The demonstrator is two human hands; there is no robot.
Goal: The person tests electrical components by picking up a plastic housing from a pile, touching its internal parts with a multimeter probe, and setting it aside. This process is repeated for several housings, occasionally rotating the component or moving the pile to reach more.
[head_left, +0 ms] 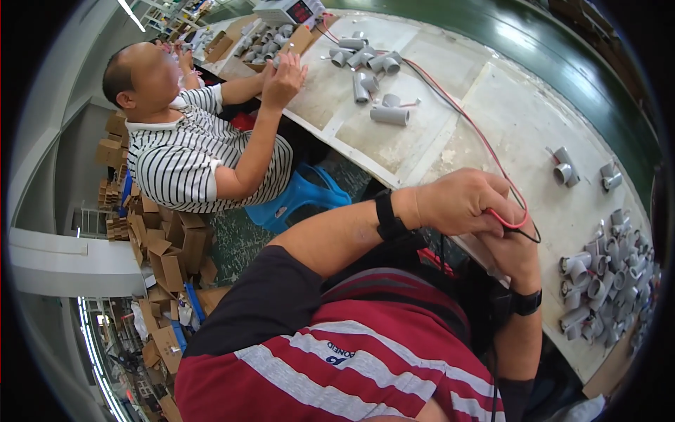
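Observation:
Over the near edge of the table my two hands meet. My left hand (460, 202) is closed, with a red wire (505, 219) running in between its thumb and fingers. A black wire (538, 233) curls close beside it, over my right hand (512, 252). The fingers of my right hand are bent inward beneath the left, and whatever they hold is hidden. Both wires trail back across the table toward a white box-shaped device (285, 12) with a dark display. Nearest to my right hand lies a large heap of grey T-shaped tube pieces (598, 285).
More grey tube pieces (365, 60) lie farther back on the white table (443, 144), with a pair (562, 165) at the right. At the left sits a co-worker (204, 155) with raised hands, on a blue stool (299, 200). Cardboard boxes (183, 257) are stacked behind.

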